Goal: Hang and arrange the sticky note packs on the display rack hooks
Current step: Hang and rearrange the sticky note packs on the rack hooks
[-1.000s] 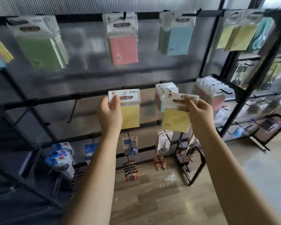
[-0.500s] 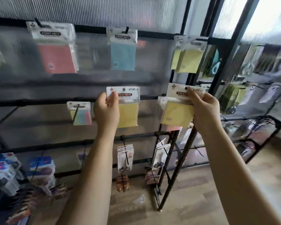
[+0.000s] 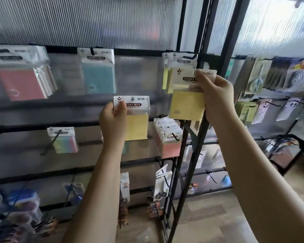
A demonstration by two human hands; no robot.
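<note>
Head view: most hooks already carry stock — two yellow sticky note packs remain unhung. Left hand (image 3: 113, 120) pinches one pack (image 3: 135, 118) mid-rack; right hand (image 3: 216, 95) grips another (image 3: 187, 102) at the top-row yellow packs (image 3: 180, 63).

Two yellow sticky note packs (image 3: 138, 127) (image 3: 187, 104) upright, off hooks, right one higher.

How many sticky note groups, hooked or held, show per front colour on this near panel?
Yellow: 3, left pack in left hand, right pack in right hand, hooked yellow stack
Pink: 2, top pink stack, lower pink stack
Blue: 1, blue pack
Pastel mix: 1, pastel pack
Total: 7
</note>
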